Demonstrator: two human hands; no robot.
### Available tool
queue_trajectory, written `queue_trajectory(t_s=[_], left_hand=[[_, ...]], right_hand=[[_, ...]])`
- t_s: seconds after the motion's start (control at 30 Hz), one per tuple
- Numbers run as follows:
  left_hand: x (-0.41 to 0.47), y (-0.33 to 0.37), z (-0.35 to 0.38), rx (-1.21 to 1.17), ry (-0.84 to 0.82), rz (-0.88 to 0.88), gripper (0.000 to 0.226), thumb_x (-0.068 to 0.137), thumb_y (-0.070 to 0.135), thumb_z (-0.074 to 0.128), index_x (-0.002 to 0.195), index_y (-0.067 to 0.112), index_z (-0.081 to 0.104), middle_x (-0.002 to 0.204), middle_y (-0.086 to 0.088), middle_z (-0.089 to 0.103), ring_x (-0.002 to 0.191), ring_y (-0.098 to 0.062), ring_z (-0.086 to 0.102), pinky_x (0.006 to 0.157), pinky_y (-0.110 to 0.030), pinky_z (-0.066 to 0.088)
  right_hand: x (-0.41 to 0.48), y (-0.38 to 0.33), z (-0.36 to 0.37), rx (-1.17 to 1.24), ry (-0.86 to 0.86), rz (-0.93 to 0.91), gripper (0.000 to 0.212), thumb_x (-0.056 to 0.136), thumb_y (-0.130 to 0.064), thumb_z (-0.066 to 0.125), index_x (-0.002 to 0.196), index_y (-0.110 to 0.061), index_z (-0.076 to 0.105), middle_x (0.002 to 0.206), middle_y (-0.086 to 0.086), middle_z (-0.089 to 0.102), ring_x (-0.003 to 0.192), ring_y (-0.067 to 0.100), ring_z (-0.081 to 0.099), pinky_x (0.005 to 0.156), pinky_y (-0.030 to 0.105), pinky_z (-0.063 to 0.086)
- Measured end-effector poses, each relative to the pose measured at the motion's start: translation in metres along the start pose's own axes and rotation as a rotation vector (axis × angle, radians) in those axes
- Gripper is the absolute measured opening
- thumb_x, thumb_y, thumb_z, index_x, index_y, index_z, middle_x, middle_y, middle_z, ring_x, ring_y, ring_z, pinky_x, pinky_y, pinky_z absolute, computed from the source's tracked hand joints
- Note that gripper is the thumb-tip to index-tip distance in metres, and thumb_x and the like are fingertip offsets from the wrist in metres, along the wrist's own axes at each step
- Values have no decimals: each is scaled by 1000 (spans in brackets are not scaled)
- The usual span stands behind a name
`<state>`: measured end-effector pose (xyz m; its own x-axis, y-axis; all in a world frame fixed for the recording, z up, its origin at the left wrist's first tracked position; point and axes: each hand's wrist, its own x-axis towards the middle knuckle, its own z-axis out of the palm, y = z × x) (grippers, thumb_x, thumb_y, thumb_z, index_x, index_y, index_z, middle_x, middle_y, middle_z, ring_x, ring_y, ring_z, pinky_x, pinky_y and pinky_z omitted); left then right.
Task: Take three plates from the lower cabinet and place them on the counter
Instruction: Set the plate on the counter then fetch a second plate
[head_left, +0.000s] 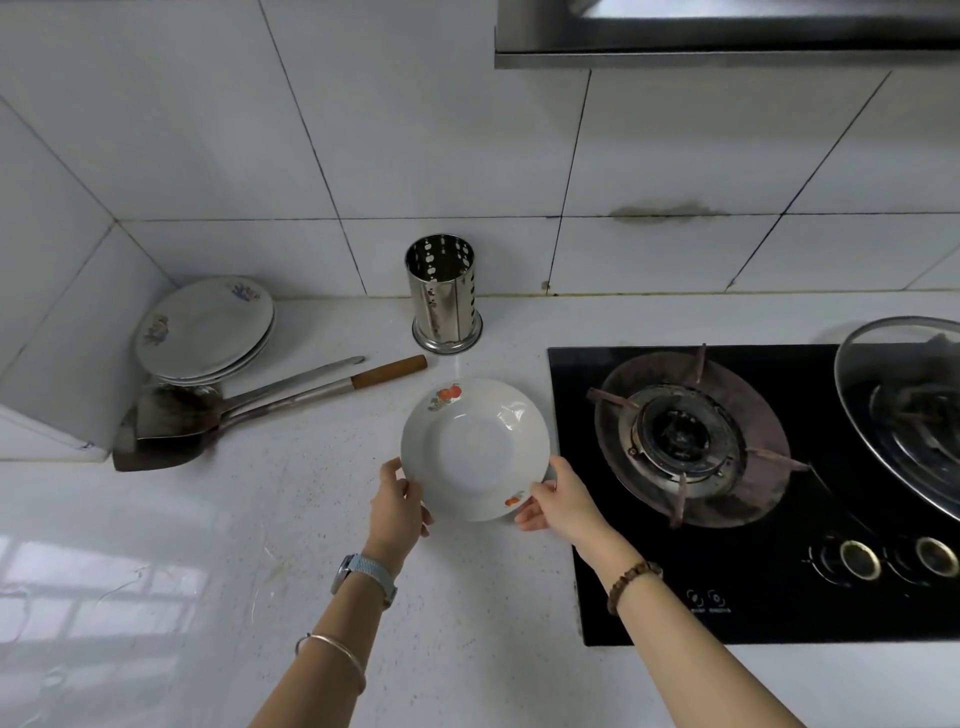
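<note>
1. Plate (475, 449), white and deep with small fruit prints on its rim, sits over the white counter (208, 545), just left of the black gas stove (727, 493); whether its base is already touching the counter cannot be told.
2. Left hand (397, 501) grips the plate's near-left rim, thumb on top, fingers curled beneath; a watch and a thin bangle sit on that arm.
3. Right hand (558, 499) grips the near-right rim the same way; a beaded bracelet circles that wrist.
4. Stack of plates (205, 330) with blue floral marks rests in the back-left corner against the tiled wall, well apart from the held plate.
5. Spatula (171, 431) and ladle (291, 382) lie just in front of the stack, handles pointing right; a perforated steel utensil holder (444, 293) stands upright by the wall behind the plate.
6. Glass lid (904, 405) leans tilted over the far-right burner.
</note>
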<state>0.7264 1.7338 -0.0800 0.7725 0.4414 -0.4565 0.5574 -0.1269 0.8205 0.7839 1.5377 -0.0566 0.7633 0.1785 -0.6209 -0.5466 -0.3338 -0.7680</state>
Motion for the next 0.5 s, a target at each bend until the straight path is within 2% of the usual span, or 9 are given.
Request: queue_trajectory(t_s=[0.13, 0.33, 0.43, 0.5], left_hand=[[-3, 3, -4, 56, 2, 8, 42, 100, 13, 39, 140, 8, 27, 85, -10, 63, 57, -22, 54, 49, -33, 48], [-9, 4, -12, 220, 38, 50, 40, 99, 18, 41, 136, 6, 31, 79, -5, 66, 54, -21, 59, 39, -27, 46], [-20, 9, -15, 358, 98, 152, 32, 98, 18, 44, 126, 5, 38, 86, -11, 68, 62, -26, 62, 51, -39, 55], [-31, 20, -13, 458, 148, 252, 29, 97, 16, 46, 123, 5, 41, 93, -15, 68, 66, -24, 59, 49, -32, 49]], right_hand=[[-2, 1, 0, -7, 5, -2, 50, 98, -9, 44, 145, -17, 28, 89, 11, 64, 63, 18, 67, 65, 33, 60], [-17, 5, -6, -148, 97, -79, 48, 96, -24, 53, 139, -15, 34, 90, 7, 67, 66, 18, 68, 66, 31, 61], [-37, 2, -17, -303, 174, -177, 47, 95, -24, 53, 138, -16, 36, 88, -1, 63, 72, 14, 66, 65, 26, 56], [-52, -1, -28, -411, 239, -254, 43, 95, -24, 53, 136, -16, 41, 91, -2, 64, 76, 11, 62, 67, 22, 48]])
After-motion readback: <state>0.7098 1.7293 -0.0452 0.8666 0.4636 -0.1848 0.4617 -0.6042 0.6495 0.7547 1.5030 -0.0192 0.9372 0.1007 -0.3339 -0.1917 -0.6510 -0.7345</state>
